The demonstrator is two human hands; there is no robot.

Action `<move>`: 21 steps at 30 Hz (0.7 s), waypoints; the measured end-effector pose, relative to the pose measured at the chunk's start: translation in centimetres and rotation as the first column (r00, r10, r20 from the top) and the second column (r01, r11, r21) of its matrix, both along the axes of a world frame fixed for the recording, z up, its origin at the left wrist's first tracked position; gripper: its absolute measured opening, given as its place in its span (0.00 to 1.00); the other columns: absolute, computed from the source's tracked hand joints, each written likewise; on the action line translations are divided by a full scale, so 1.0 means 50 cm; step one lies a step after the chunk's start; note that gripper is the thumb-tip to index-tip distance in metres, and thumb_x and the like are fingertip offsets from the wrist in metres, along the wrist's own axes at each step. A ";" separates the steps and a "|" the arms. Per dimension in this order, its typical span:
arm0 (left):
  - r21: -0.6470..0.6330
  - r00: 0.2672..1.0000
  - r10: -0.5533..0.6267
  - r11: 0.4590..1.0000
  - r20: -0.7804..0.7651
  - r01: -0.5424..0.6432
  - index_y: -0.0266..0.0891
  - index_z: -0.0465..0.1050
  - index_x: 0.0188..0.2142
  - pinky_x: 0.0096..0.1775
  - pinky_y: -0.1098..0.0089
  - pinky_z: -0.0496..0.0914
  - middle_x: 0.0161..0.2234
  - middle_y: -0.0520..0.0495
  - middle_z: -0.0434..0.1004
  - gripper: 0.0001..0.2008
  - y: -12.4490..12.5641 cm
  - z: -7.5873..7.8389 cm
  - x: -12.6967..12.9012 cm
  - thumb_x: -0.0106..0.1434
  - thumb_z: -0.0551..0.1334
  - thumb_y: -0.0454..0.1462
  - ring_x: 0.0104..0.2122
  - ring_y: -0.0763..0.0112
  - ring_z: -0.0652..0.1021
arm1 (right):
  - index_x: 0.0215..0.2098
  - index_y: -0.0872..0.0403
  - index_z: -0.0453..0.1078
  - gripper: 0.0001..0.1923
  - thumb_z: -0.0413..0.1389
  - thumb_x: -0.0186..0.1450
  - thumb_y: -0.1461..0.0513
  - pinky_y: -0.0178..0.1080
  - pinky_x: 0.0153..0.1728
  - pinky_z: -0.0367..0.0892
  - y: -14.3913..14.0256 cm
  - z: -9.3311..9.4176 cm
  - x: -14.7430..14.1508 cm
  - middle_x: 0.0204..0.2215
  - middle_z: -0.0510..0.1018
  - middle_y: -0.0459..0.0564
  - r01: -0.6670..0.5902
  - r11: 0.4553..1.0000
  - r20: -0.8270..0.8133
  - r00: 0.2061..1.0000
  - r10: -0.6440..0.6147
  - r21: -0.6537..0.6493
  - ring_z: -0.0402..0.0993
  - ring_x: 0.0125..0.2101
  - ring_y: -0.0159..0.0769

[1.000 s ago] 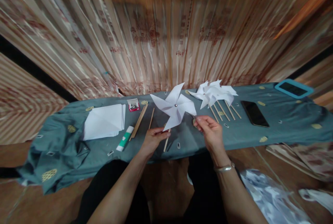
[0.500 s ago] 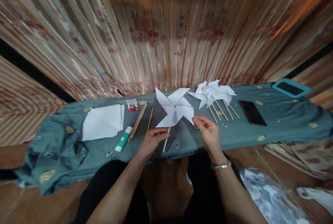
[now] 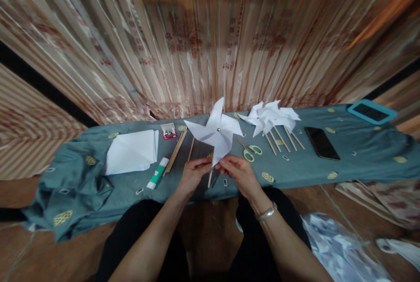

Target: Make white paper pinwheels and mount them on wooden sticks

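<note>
A white paper pinwheel (image 3: 226, 131) with a round metal pin at its centre is held up over the table. My left hand (image 3: 193, 175) is closed on its wooden stick (image 3: 210, 180), just under the blades. Close beside it, my right hand (image 3: 241, 172) is closed in a pinch at the tip of the lowest blade; whether it also touches the stick I cannot tell. Green-handled scissors (image 3: 250, 155) lie to the right, blades partly behind the pinwheel. Further right, several finished-looking pinwheels (image 3: 271, 118) overlap, sticks pointing toward me.
On the green cloth (image 3: 127, 190) lie stacked white paper (image 3: 131, 153), a glue stick (image 3: 158, 173), wooden sticks (image 3: 175, 153) and a small red-and-white box (image 3: 169, 131) of metal pins. A black phone (image 3: 322, 143) and a blue-framed device (image 3: 372, 111) rest at right. A plastic bag (image 3: 341, 247) is on the floor.
The pinwheel's blades have turned. My right hand has moved left from a right-hand blade tip to the lowest one, near my left hand. The scissors now show.
</note>
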State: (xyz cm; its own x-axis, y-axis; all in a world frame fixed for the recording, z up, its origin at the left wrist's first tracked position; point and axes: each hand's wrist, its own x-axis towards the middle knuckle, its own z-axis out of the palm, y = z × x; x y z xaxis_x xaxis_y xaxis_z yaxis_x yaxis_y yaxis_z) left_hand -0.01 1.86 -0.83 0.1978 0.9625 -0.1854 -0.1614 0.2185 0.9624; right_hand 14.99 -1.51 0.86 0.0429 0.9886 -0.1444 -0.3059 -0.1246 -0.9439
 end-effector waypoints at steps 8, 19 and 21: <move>-0.008 1.000 0.013 1.000 -0.013 -0.014 0.37 0.82 0.30 0.45 0.64 0.72 0.31 0.45 0.84 0.15 0.001 -0.002 -0.005 0.40 0.74 0.40 0.34 0.63 0.80 | 0.26 0.53 0.78 0.15 0.68 0.50 0.50 0.32 0.21 0.59 0.001 0.018 0.036 0.20 0.78 0.46 0.054 0.994 0.033 0.998 -0.057 0.100 0.64 0.19 0.27; -0.010 0.998 -0.044 0.999 -0.053 0.043 0.37 0.82 0.30 0.45 0.60 0.74 0.32 0.44 0.84 0.18 0.000 -0.021 -0.011 0.39 0.76 0.42 0.36 0.58 0.81 | 0.34 0.53 0.78 0.17 0.66 0.52 0.51 0.41 0.37 0.68 0.025 -0.026 0.116 0.30 0.81 0.49 0.453 0.836 0.309 0.783 -0.539 0.309 0.74 0.31 0.36; -0.006 0.997 -0.048 0.999 -0.054 0.048 0.37 0.82 0.30 0.45 0.60 0.74 0.31 0.44 0.84 0.18 0.000 -0.021 -0.011 0.39 0.76 0.42 0.36 0.59 0.81 | 0.31 0.52 0.78 0.14 0.65 0.52 0.51 0.42 0.40 0.68 0.026 -0.028 0.110 0.32 0.82 0.50 0.415 0.855 0.344 0.790 -0.508 0.310 0.75 0.34 0.38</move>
State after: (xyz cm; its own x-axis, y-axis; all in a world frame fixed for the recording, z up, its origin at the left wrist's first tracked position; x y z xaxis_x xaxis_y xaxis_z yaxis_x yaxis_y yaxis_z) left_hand -0.54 1.87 -1.90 0.2331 0.9514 -0.2013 -0.0980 0.2290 0.9685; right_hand 20.48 -0.23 -0.55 0.5095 0.8385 0.1931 0.1325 0.1453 -0.9805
